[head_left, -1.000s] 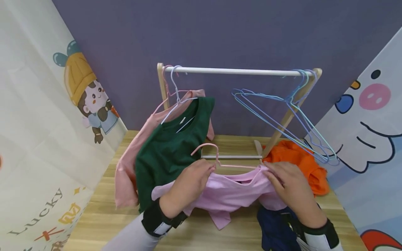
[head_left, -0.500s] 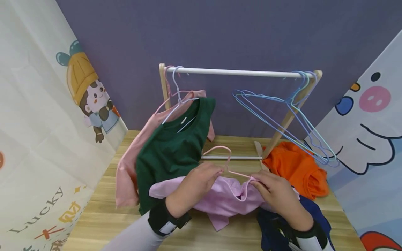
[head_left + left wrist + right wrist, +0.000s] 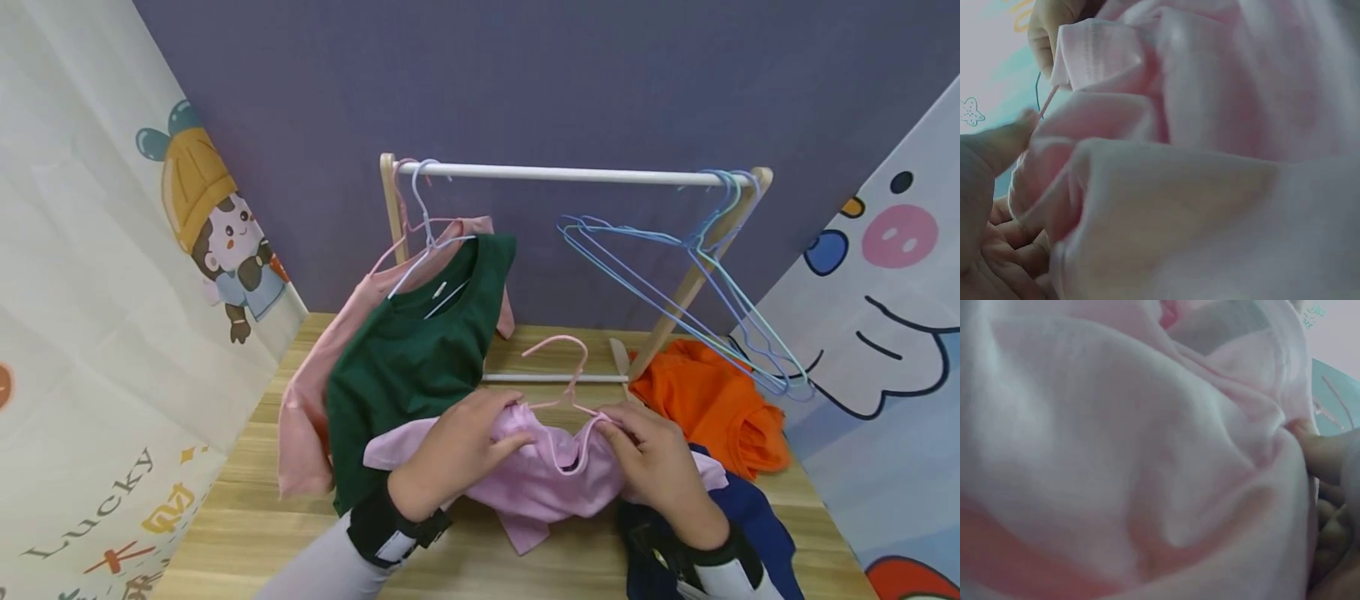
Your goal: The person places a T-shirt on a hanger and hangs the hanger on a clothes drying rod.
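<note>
A light pink T-shirt [image 3: 547, 492] is held up in front of the rack, a pink clothes hanger [image 3: 576, 375] partly inside its neckline. The hanger's hook stands above the collar. My left hand [image 3: 461, 446] holds the shirt at the left shoulder, thumb stretched over the front and fingers curled behind the cloth. With thumb and fingers my right hand [image 3: 651, 454] pinches the shirt at the right side of the neckline, over the hanger's arm. In the left wrist view the shirt [image 3: 1210, 187] covers most of the picture; cloth hides the hanger's lower part.
A rack with a white rail [image 3: 562, 173] stands behind. A green shirt [image 3: 420, 350] and a salmon shirt [image 3: 322, 400] hang at its left, several blue and green hangers [image 3: 697, 242] at its right. Orange clothing [image 3: 705, 400] and navy clothing [image 3: 750, 517] lie on the wooden table [image 3: 217, 517].
The hanger's hook has moved right and turned more upright. My left hand has shifted from the hanger to the shirt's left shoulder; my right hand has moved slightly left and down, still pinching the neckline.
</note>
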Motion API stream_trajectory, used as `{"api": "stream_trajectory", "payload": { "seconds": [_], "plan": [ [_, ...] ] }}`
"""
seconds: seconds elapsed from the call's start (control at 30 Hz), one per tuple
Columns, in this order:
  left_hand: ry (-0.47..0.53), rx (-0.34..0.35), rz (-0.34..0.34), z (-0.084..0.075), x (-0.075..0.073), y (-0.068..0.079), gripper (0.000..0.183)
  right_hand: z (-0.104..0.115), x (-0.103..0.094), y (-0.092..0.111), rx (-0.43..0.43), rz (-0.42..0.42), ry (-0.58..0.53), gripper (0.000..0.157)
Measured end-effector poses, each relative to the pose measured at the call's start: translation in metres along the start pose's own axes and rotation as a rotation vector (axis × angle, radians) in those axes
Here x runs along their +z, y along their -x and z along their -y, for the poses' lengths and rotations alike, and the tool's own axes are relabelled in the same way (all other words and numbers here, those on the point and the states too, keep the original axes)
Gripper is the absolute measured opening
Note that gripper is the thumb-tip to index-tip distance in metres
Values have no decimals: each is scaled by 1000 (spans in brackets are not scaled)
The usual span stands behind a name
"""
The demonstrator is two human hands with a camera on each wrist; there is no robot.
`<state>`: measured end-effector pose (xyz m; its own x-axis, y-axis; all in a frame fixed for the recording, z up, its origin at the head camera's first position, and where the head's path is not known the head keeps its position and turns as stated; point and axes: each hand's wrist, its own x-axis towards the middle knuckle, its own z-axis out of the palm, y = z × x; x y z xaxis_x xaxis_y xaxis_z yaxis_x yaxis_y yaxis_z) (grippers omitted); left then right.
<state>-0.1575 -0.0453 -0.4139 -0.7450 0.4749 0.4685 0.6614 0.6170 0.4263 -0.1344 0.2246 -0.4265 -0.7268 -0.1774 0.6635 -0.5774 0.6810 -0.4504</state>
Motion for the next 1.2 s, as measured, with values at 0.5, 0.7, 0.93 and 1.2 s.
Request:
{"api": "stream_trajectory", "payload": {
  "seconds": [0.5,0.7,0.93,1.2],
  "plan": [
    [-198,-1,-340,22,-11,6,25,-5,-24,-2,88,-112,-60,33],
    [-256,-76,-359,31,-28,4,15,-8,-39,-1,67,-128,-45,35],
    [-108,-88,-256,34,-46,-2,18,-11,-50,2,63,-64,-12,36],
    [-167,179,-175,48,-70,-5,30,-12,-64,3,48,-77,-140,35]
  ]
}}
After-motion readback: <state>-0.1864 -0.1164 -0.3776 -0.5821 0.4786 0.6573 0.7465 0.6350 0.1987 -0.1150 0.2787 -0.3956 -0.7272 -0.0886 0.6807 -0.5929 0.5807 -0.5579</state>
